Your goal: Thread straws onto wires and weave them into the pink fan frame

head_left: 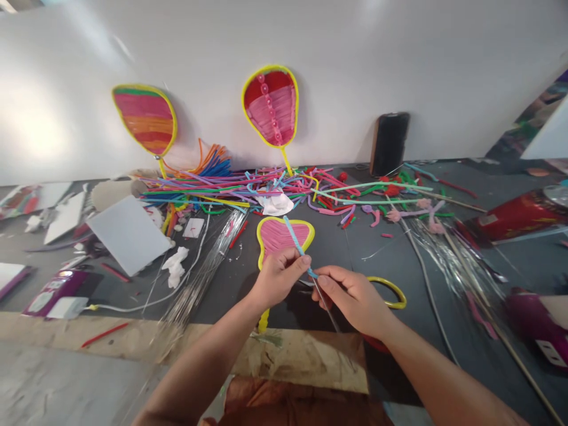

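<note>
Between my two hands is a light blue pipe cleaner [293,234], its free end pointing up and away from me. My left hand [280,273] pinches it partway along. Just right of that, my right hand [348,296] has its fingers closed at the pipe cleaner's lower end, where a thin silvery wire [327,306] runs down toward me. Under and beyond my left hand lies a pink fan-shaped piece [281,235] with a yellow rim, its yellow handle [263,320] showing near the table edge. A yellow scissors handle [393,290] shows beside my right hand.
Two finished-looking yellow-rimmed fans [146,121] lean on the white wall behind a heap of coloured pipe cleaners [213,188]. A phone [389,144] stands at the back. Bundles of silvery wire [208,260], a white cable [421,272], a purple power strip [55,291] and a red can [523,212] lie around.
</note>
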`<control>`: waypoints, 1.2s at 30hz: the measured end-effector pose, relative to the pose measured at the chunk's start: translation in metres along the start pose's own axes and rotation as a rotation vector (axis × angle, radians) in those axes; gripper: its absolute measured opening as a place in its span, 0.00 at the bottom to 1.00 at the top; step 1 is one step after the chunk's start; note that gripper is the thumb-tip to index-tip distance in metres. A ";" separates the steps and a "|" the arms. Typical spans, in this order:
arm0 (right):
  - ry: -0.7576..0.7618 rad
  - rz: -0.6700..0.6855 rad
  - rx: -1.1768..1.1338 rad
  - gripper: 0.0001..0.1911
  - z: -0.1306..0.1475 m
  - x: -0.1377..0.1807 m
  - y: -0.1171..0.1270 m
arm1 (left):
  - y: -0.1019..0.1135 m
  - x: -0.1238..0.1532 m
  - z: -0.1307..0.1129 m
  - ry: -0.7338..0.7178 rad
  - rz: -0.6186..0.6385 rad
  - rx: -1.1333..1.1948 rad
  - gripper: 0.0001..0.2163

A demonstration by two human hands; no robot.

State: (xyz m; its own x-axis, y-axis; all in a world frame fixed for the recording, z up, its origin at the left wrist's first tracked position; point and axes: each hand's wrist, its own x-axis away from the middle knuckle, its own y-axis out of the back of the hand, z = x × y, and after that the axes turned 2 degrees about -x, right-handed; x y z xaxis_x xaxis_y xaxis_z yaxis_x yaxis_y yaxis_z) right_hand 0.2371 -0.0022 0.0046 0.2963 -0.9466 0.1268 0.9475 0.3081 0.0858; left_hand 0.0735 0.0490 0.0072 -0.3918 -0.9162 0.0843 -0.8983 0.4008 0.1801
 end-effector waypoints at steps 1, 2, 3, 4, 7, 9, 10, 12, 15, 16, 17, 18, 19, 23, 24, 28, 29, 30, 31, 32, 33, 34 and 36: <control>-0.015 0.019 -0.040 0.15 0.000 0.000 0.000 | 0.001 0.000 0.001 -0.001 0.012 0.005 0.17; -0.027 0.037 -0.071 0.15 0.000 -0.001 0.000 | 0.002 0.000 0.001 -0.003 0.031 0.018 0.16; -0.035 0.050 -0.096 0.15 0.001 -0.001 0.000 | 0.002 0.001 0.002 -0.006 0.055 0.039 0.16; -0.040 0.058 -0.120 0.15 0.001 -0.001 0.000 | 0.002 0.001 0.002 -0.010 0.079 0.065 0.15; -0.051 0.076 -0.191 0.16 0.001 -0.002 -0.001 | 0.002 0.001 0.003 -0.009 0.123 0.146 0.14; -0.060 0.084 -0.237 0.16 -0.001 -0.003 -0.002 | 0.000 0.001 0.003 0.008 0.128 0.192 0.14; -0.069 0.087 -0.264 0.17 -0.001 -0.003 -0.002 | -0.001 0.001 0.004 0.018 0.129 0.217 0.15; -0.102 0.092 -0.343 0.18 -0.003 -0.003 -0.004 | -0.003 0.002 0.005 0.033 0.132 0.283 0.15; -0.193 0.116 -0.529 0.18 -0.005 -0.004 -0.007 | -0.006 0.002 0.006 0.050 0.142 0.406 0.15; -0.220 0.127 -0.590 0.18 -0.005 -0.004 -0.009 | -0.006 0.003 0.007 0.054 0.146 0.441 0.15; -0.240 0.138 -0.642 0.19 -0.005 -0.004 -0.010 | -0.007 0.003 0.007 0.055 0.148 0.467 0.14; -0.251 0.149 -0.681 0.19 -0.005 -0.004 -0.011 | -0.008 0.003 0.008 0.049 0.149 0.484 0.14; -0.258 0.159 -0.708 0.19 -0.005 -0.004 -0.012 | -0.008 0.003 0.008 0.038 0.146 0.491 0.14; -0.222 0.135 -0.730 0.18 -0.004 -0.004 -0.016 | -0.009 0.004 0.007 -0.013 0.112 0.449 0.14; -0.186 0.104 -0.686 0.17 -0.004 -0.004 -0.017 | -0.009 0.003 0.007 -0.024 0.098 0.423 0.14; -0.004 -0.052 -0.332 0.16 -0.003 -0.002 -0.015 | -0.007 0.002 0.004 -0.043 0.058 0.316 0.13; 0.025 -0.077 -0.236 0.15 -0.002 -0.002 -0.014 | -0.006 0.002 0.003 -0.036 0.057 0.294 0.13; 0.048 -0.094 -0.149 0.15 -0.002 -0.001 -0.012 | -0.005 0.002 0.003 -0.027 0.057 0.271 0.13; 0.065 -0.099 -0.066 0.15 -0.001 0.000 -0.011 | -0.004 0.001 0.003 -0.020 0.057 0.245 0.14; 0.080 -0.097 0.013 0.15 -0.001 0.000 -0.009 | -0.003 0.001 0.003 -0.017 0.055 0.215 0.14; 0.096 -0.098 0.088 0.14 -0.001 0.001 -0.007 | -0.002 0.001 0.003 -0.018 0.053 0.181 0.15; 0.120 -0.108 0.162 0.13 -0.001 0.001 -0.006 | -0.002 0.001 0.004 -0.023 0.051 0.146 0.15; 0.193 -0.159 0.314 0.10 -0.002 0.000 -0.004 | -0.001 0.001 0.004 -0.037 0.047 0.084 0.16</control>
State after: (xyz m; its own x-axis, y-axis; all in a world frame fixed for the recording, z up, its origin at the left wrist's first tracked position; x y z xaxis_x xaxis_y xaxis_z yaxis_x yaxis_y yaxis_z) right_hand 0.2339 -0.0035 0.0025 0.1948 -0.9759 -0.0980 0.9095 0.1423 0.3907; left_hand 0.0736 0.0480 0.0033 -0.4393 -0.8967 0.0540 -0.8918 0.4426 0.0941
